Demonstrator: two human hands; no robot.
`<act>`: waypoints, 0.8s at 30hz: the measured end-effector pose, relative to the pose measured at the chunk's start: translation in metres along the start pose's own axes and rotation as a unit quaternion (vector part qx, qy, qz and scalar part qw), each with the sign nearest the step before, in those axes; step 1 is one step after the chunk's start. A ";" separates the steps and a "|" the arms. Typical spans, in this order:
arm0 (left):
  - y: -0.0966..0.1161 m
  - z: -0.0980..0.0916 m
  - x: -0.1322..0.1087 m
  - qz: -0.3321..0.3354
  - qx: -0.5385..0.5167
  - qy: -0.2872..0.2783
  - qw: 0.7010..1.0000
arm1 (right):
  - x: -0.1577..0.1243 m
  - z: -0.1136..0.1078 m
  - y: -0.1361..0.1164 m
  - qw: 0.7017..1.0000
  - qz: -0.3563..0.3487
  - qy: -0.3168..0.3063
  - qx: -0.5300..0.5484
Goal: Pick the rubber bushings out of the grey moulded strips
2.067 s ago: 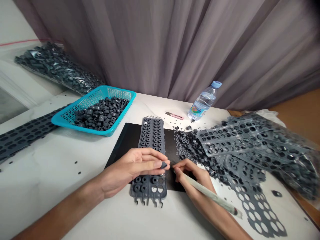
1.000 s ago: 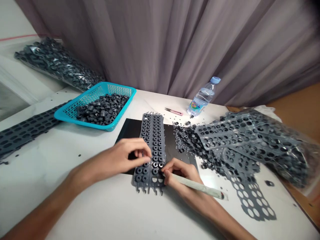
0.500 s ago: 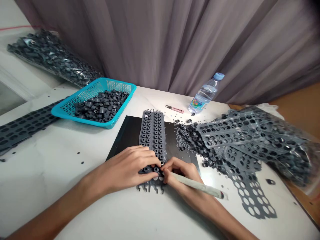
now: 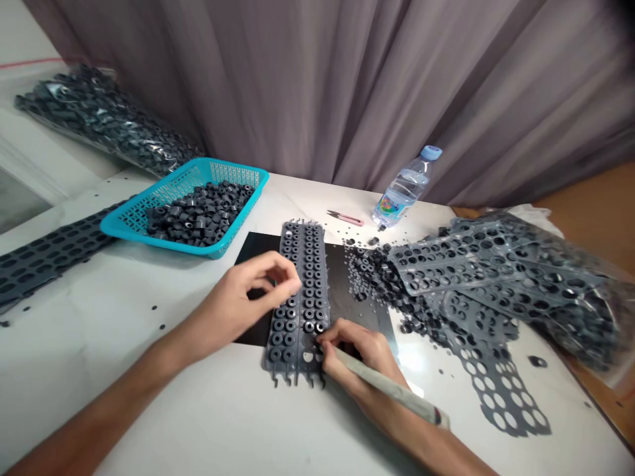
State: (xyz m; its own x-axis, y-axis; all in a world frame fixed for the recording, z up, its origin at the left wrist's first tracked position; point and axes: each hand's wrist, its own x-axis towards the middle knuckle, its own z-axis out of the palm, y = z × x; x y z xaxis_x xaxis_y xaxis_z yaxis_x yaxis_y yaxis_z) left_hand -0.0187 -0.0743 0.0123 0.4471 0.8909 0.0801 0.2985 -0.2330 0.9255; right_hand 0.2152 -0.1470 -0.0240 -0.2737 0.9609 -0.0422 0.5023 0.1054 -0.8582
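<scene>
A dark grey rubber sheet (image 4: 299, 297) with rows of round ring-shaped parts lies lengthwise before me, mostly over a black board (image 4: 347, 281). Above its left edge is my left hand (image 4: 260, 291), thumb and forefinger pinched together; anything between the fingertips is hidden. My right hand (image 4: 354, 347) grips a pale, pen-like tool (image 4: 391, 389), its tip hidden at the lower right of the sheet. Close to those fingers, a few holes in the sheet show without rings.
At the left, a blue basket (image 4: 218, 248) holds many small dark rings, with a filled plastic bag (image 4: 99, 122) behind. Pink snips (image 4: 346, 218) and a water bottle (image 4: 404, 192) are at the back. Punched sheets (image 4: 456, 261) and loose pieces (image 4: 387, 281) pile up on the right.
My left hand has lifted off the sheet and moved up and left, its fingers now pinched. The right hand stays at the same spot, the tool's rear end slightly lower.
</scene>
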 end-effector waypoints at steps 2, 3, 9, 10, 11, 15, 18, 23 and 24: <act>-0.002 -0.006 0.005 -0.059 -0.086 0.002 0.995 | 0.000 -0.002 0.003 0.999 0.021 -0.007 0.041; -0.003 -0.008 0.006 -0.084 -0.121 -0.009 0.989 | 0.001 -0.003 0.006 0.997 0.031 -0.005 0.066; -0.011 0.005 0.003 -0.204 -0.260 -0.086 0.940 | 0.004 -0.011 0.021 0.986 0.060 0.061 0.145; -0.011 0.008 0.002 -0.213 -0.268 -0.094 0.935 | 0.005 -0.012 0.022 0.986 0.060 0.066 0.144; -0.011 0.011 0.001 -0.218 -0.274 -0.099 0.931 | 0.006 -0.013 0.022 0.986 0.059 0.070 0.141; -0.008 0.017 -0.001 -0.230 -0.305 -0.120 0.916 | 0.007 -0.013 0.022 0.987 0.051 0.077 0.129; -0.005 0.017 -0.002 -0.239 -0.320 -0.126 0.908 | 0.008 -0.012 0.022 0.988 0.044 0.078 0.123; -0.004 0.017 -0.003 -0.264 -0.323 -0.120 0.901 | 0.009 -0.012 0.020 0.989 0.044 0.078 0.120; -0.004 0.017 -0.003 -0.269 -0.324 -0.119 0.899 | 0.009 -0.012 0.020 0.989 0.041 0.076 0.120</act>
State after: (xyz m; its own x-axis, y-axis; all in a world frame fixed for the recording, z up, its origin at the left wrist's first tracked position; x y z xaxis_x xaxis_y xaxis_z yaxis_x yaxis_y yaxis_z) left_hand -0.0068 -0.0822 0.0021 0.5750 0.6803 -0.4546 0.0067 0.5517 0.8340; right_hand 0.2327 -0.1335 -0.0350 -0.1037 0.9931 -0.0550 0.3037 -0.0210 -0.9525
